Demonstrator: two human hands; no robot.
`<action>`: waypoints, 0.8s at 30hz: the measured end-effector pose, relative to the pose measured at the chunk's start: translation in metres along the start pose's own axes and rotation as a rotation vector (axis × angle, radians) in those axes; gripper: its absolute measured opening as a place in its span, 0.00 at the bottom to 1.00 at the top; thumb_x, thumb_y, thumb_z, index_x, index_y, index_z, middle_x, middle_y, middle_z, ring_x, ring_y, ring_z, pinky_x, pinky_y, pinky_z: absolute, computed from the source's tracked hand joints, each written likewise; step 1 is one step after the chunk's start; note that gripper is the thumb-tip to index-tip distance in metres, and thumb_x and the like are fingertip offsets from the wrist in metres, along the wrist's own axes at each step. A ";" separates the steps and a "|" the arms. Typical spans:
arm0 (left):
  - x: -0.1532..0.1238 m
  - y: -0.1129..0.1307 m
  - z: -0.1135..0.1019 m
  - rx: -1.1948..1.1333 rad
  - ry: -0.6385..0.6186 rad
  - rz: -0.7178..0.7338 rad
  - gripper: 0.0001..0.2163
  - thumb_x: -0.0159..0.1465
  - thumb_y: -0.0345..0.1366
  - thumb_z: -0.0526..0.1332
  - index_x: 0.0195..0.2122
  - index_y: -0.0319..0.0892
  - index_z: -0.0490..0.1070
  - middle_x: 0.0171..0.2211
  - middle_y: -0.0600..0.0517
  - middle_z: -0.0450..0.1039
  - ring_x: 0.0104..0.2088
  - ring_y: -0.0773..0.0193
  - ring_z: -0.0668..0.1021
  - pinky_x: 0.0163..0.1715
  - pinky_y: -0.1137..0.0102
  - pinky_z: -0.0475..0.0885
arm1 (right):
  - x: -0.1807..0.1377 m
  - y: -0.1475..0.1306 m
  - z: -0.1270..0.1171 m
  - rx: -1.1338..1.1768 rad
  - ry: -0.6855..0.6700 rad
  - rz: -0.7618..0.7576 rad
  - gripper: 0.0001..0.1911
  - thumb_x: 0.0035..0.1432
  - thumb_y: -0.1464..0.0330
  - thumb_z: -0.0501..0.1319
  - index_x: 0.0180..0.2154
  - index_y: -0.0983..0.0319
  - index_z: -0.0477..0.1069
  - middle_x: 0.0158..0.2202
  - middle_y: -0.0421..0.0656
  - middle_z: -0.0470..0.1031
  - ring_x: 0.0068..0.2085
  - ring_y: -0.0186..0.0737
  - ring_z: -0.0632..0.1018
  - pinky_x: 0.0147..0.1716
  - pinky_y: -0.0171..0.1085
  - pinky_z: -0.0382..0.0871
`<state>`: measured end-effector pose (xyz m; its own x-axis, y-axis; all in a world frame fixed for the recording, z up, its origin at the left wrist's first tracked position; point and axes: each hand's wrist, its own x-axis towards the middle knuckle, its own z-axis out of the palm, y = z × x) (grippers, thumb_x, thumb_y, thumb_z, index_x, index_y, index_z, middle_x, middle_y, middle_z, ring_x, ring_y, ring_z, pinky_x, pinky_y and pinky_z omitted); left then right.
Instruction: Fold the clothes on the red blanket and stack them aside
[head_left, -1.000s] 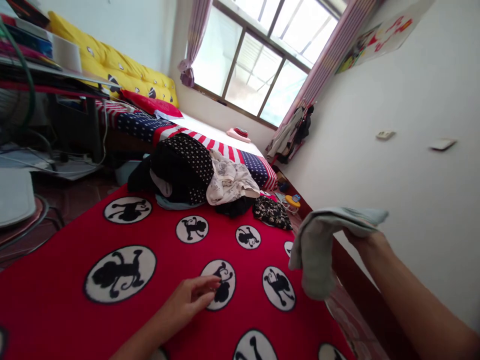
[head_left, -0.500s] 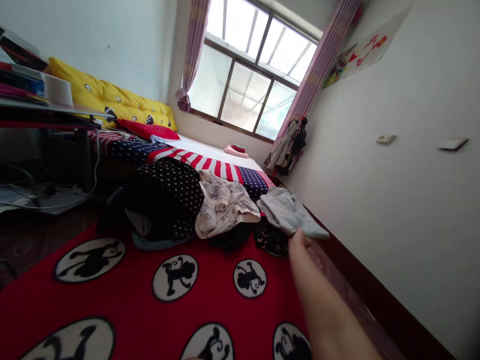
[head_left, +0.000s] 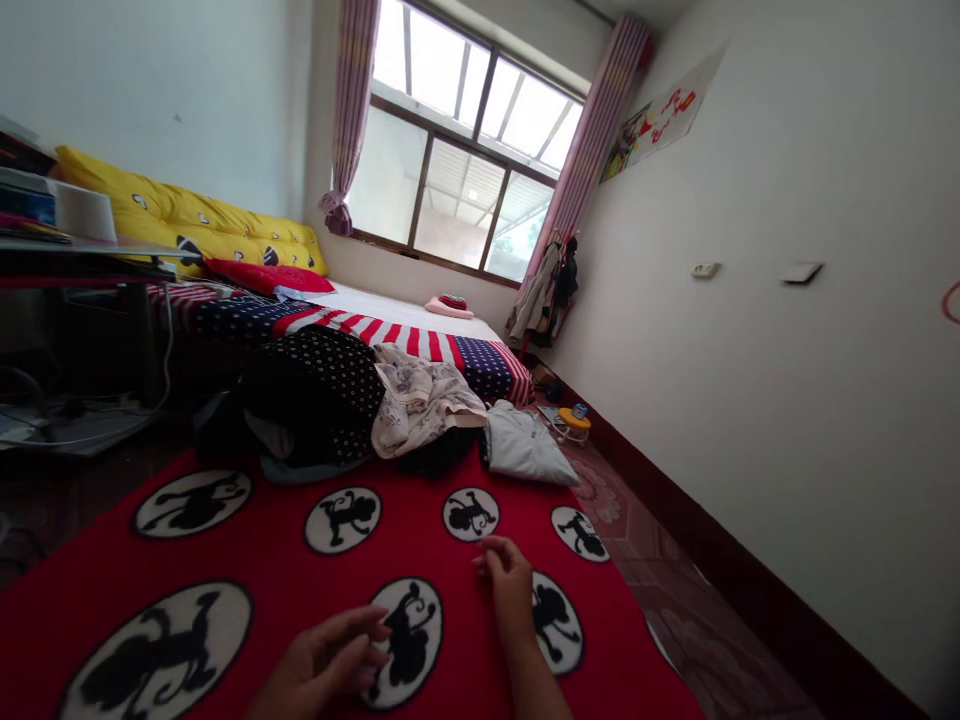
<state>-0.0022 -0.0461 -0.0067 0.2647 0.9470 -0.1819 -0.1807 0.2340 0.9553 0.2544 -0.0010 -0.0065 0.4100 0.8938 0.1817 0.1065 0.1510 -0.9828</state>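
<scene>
A folded pale grey-green cloth [head_left: 525, 452] lies at the far right of the red blanket [head_left: 255, 590], beside a heap of clothes. My right hand [head_left: 507, 575] hovers low over the blanket near a monkey print, fingers loosely curled, holding nothing. My left hand [head_left: 330, 660] sits near the bottom edge, fingers apart and relaxed, also with nothing in it. The heap holds a black dotted garment [head_left: 322, 385] and a cream patterned garment [head_left: 420, 405].
Behind the heap a bed with a stars-and-stripes cover [head_left: 390, 335] runs to the window [head_left: 457, 190]. A desk [head_left: 82, 270] with cables stands at left. Yellow cushions [head_left: 187, 220] line the left wall. A small yellow toy [head_left: 574, 420] sits on the floor by the right wall.
My right hand has let go of the pale cloth, which now lies on the blanket by the heap, and drew back toward me. My left hand came back into view.
</scene>
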 end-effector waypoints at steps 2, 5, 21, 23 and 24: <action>0.000 0.003 -0.001 -0.014 -0.006 0.046 0.28 0.44 0.56 0.70 0.41 0.41 0.78 0.37 0.44 0.80 0.37 0.51 0.81 0.36 0.63 0.78 | -0.034 -0.007 0.005 -0.089 -0.115 -0.060 0.09 0.54 0.64 0.58 0.32 0.61 0.73 0.27 0.42 0.76 0.30 0.41 0.77 0.32 0.38 0.71; -0.002 0.007 -0.004 -0.026 -0.009 0.091 0.28 0.43 0.53 0.72 0.40 0.38 0.78 0.36 0.44 0.80 0.35 0.53 0.81 0.35 0.65 0.78 | -0.065 -0.015 0.010 -0.223 -0.193 -0.207 0.08 0.53 0.70 0.56 0.30 0.60 0.75 0.31 0.43 0.75 0.33 0.40 0.76 0.34 0.37 0.69; -0.013 0.014 -0.006 -0.140 0.010 0.140 0.25 0.46 0.43 0.74 0.43 0.35 0.75 0.37 0.44 0.79 0.35 0.58 0.81 0.37 0.69 0.76 | -0.071 -0.013 0.010 -0.180 -0.148 -0.197 0.09 0.49 0.71 0.56 0.29 0.62 0.75 0.29 0.43 0.77 0.33 0.41 0.77 0.36 0.38 0.68; -0.012 0.014 -0.007 -0.147 0.002 0.131 0.26 0.46 0.43 0.74 0.43 0.35 0.75 0.37 0.43 0.79 0.35 0.58 0.81 0.37 0.69 0.76 | -0.068 -0.010 0.010 -0.155 -0.141 -0.175 0.09 0.49 0.70 0.55 0.30 0.62 0.75 0.27 0.43 0.76 0.30 0.41 0.77 0.33 0.37 0.69; -0.011 0.013 -0.008 -0.151 -0.005 0.130 0.26 0.46 0.43 0.74 0.44 0.35 0.74 0.37 0.43 0.79 0.35 0.58 0.81 0.37 0.69 0.76 | -0.067 -0.009 0.010 -0.143 -0.139 -0.163 0.09 0.49 0.70 0.55 0.30 0.62 0.74 0.26 0.42 0.76 0.29 0.40 0.76 0.32 0.37 0.68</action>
<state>-0.0150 -0.0517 0.0063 0.2348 0.9703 -0.0580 -0.3535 0.1408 0.9248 0.2164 -0.0579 -0.0098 0.2500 0.9134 0.3212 0.2923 0.2450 -0.9244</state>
